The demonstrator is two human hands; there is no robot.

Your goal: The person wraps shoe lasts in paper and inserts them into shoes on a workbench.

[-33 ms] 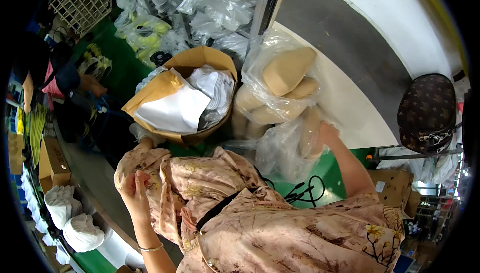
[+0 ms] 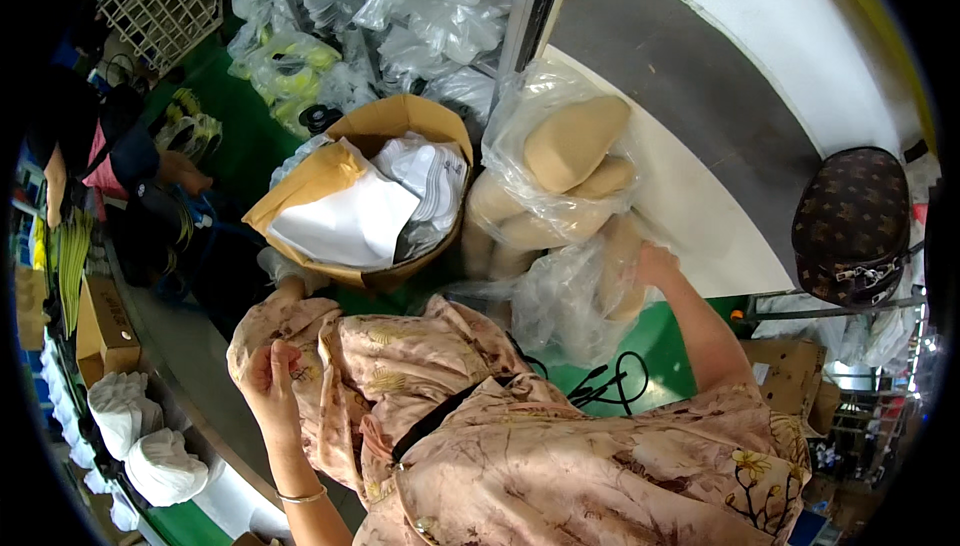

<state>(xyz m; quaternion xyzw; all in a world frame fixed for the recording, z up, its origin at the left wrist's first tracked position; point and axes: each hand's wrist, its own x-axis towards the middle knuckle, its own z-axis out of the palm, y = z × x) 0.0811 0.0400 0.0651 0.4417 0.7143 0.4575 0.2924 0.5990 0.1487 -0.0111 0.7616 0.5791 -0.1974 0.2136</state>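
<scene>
Landmark: cardboard box [image 2: 400, 121], brown, open, upper centre, stuffed w/ white sheets and flat white pieces.

Largest first. Grey-and-white bench top [image 2: 700, 116] runs to the right of the box, its edge bent by the lens. Beige patterned cloth [image 2: 560, 456], below the box, fills the lower frame; the part gathered at the left hand hangs bunched just under the box. Clear plastic bag [image 2: 560, 161], touching the box's right side, holds tan rounded foam-like forms; a second slack bag [image 2: 570, 301] sags below-right of the box. Dark patterned handbag [image 2: 850, 221] sits far right of the box, well apart. White moulded pieces [image 2: 140, 436] are stacked well below-left of the box. Black cable [image 2: 610, 381] is coiled on green floor, below-right of the box.

Right hand [image 2: 650, 266], right of and below the box, rests against the slack bag; fingers are part-hidden in plastic, so cannot tell if curled or spread. Left hand [image 2: 270, 371], below-left of the box, has fingers curled, pinching a fold of cloth.

Risk (judgement): slippery film may slide under the right hand, spilling forms to the floor; the leaning upper bag could topple if the lower one is tugged; the cable is a snag/trip hazard.
</scene>
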